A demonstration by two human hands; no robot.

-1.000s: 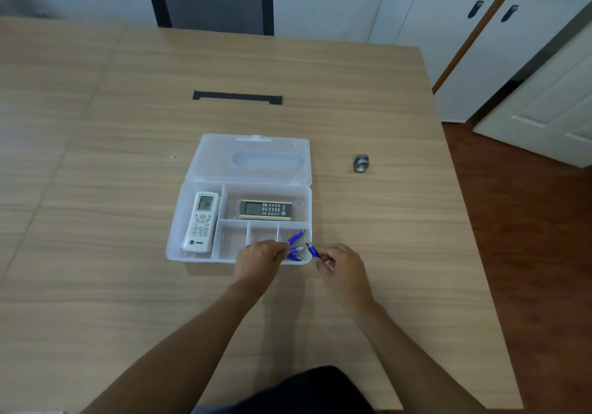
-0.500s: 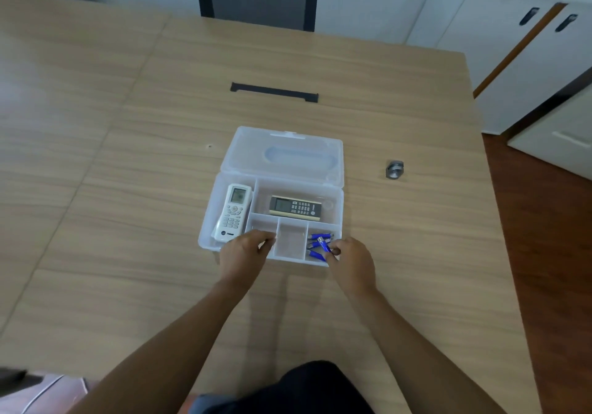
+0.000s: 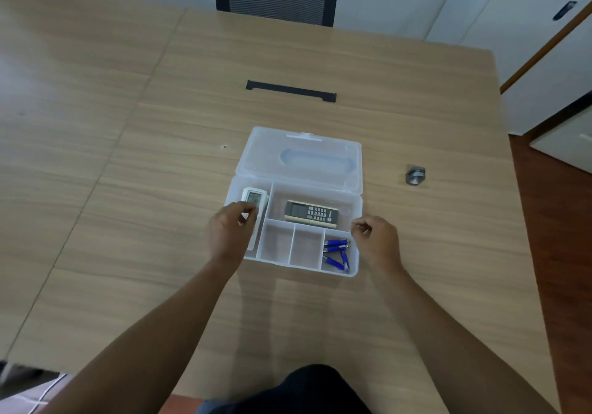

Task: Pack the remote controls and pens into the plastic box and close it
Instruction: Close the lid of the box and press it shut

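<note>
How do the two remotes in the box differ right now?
The white remote lies lengthwise in the narrow left compartment; the dark remote lies crosswise in the wide rear one. The white one is partly hidden behind the left hand, while the dark one is in full view, keypad visible. Both lie flat, face up, inside the open box.

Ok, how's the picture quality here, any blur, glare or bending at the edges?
Head view: wide-angle bending bows the table edges; soft, dim lighting, faint shadows under both forearms; the plastic box and blue pens are fairly sharp; no strong glare.
</note>
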